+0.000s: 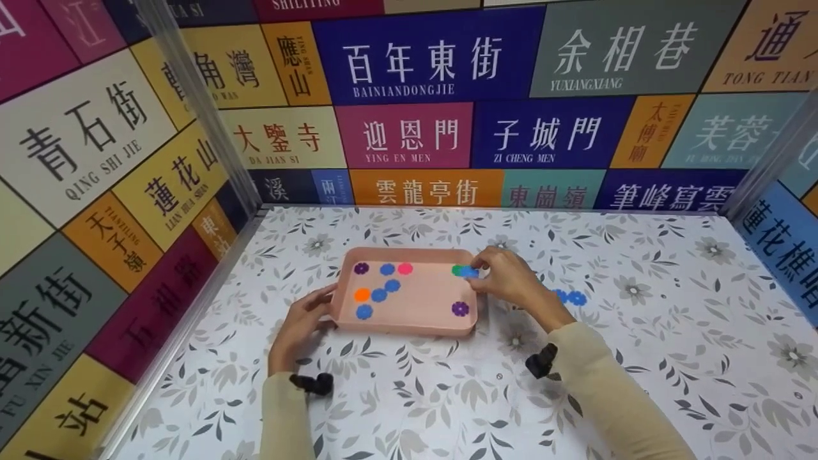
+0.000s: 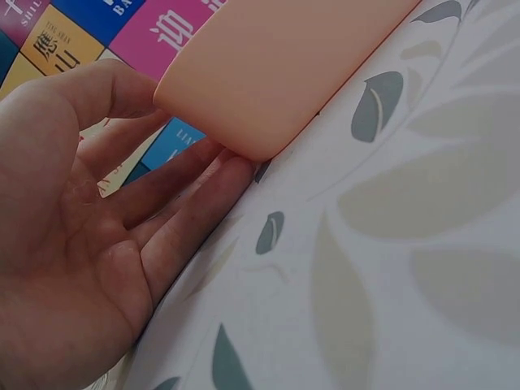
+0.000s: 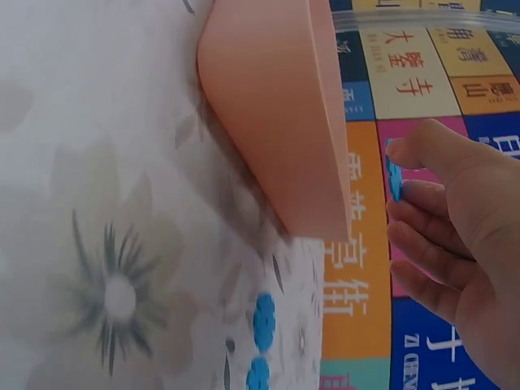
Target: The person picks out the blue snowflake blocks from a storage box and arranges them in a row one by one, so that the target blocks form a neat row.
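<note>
A shallow pink tray point(image 1: 428, 303) lies on the table. My left hand point(image 1: 305, 322) holds its left end; in the left wrist view the thumb meets the rim of the tray point(image 2: 268, 73) and other fingers touch it lower down. Over the tray's right end, my right hand point(image 1: 511, 278) pinches a blue flower-shaped piece point(image 3: 394, 172) between thumb and fingertip. In the head view a green piece point(image 1: 456, 271) shows just beside it. Inside the tray lie several blue pieces point(image 1: 379, 295), an orange one point(image 1: 362, 294), a pink one point(image 1: 405, 268) and two purple ones point(image 1: 460, 309).
Blue flower pieces point(image 1: 577, 298) lie on the table right of the tray, partly behind the right wrist. The table has a white leaf-patterned cover point(image 1: 409, 396). Colourful sign-printed walls point(image 1: 409, 134) stand at the back and both sides.
</note>
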`<state>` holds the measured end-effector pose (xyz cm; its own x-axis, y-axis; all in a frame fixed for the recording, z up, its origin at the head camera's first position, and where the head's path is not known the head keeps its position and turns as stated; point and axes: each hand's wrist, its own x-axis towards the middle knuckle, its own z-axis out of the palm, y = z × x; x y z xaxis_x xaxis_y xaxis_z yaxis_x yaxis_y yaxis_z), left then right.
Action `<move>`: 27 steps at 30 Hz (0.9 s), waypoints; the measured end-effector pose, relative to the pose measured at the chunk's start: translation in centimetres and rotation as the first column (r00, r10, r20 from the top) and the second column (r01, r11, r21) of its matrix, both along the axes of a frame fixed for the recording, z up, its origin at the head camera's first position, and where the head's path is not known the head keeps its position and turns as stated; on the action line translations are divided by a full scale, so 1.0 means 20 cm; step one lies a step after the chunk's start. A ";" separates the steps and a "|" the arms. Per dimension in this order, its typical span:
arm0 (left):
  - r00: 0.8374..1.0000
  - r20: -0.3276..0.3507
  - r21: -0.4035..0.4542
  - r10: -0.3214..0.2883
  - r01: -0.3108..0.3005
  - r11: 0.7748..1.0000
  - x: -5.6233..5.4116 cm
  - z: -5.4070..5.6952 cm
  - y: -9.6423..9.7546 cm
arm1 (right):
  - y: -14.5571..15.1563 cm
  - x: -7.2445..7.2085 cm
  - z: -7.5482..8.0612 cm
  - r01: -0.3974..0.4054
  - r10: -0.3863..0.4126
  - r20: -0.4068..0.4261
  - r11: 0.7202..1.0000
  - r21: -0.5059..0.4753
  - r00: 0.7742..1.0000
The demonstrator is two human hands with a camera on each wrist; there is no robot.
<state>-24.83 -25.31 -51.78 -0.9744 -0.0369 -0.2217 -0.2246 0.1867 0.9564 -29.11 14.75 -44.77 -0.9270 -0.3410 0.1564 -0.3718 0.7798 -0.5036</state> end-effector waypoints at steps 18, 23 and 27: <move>1.000 -0.030 0.005 0.002 -0.001 1.000 0.00 -0.01 0.00 | 0.54 0.15 0.06 0.128 -0.134 -0.084 0.989 -0.070 0.987; 1.000 -0.021 -0.006 0.004 -0.004 1.000 0.00 0.00 0.00 | 0.64 0.20 0.03 0.149 -0.153 -0.113 0.988 -0.045 0.982; 1.000 -0.017 -0.005 0.003 -0.003 1.000 0.00 0.00 0.01 | 0.71 0.22 0.00 0.176 -0.176 -0.103 0.984 -0.010 0.979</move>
<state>-24.78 -25.19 -51.78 -0.9779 -0.0408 -0.2053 -0.2093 0.1913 0.9590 -24.71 28.98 -44.86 -0.9514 -0.1739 0.2541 -0.2787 0.8373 -0.4704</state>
